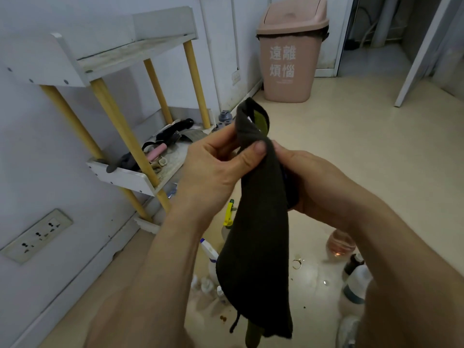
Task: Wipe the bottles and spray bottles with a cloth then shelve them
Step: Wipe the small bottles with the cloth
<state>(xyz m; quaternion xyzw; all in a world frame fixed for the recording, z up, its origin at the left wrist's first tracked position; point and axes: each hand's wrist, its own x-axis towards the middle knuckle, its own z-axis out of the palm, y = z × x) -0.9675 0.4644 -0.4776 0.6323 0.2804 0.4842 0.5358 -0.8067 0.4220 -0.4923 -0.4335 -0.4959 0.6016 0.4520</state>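
Left hand [218, 167] pinches the dark cloth [256, 234] at its top, right hand [308, 182] curled round its fold just beside, bottles [356, 282] on the floor [351, 146] below both, so that long hanging tail could drag across and topple them.

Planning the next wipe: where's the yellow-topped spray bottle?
The yellow-topped spray bottle stands on the floor mid-frame in the head view, just left of the hanging cloth, below the left hand.

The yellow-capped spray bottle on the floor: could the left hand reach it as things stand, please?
Probably not yet: the left hand pinches the dark cloth, which hangs partly across the spray bottle below.
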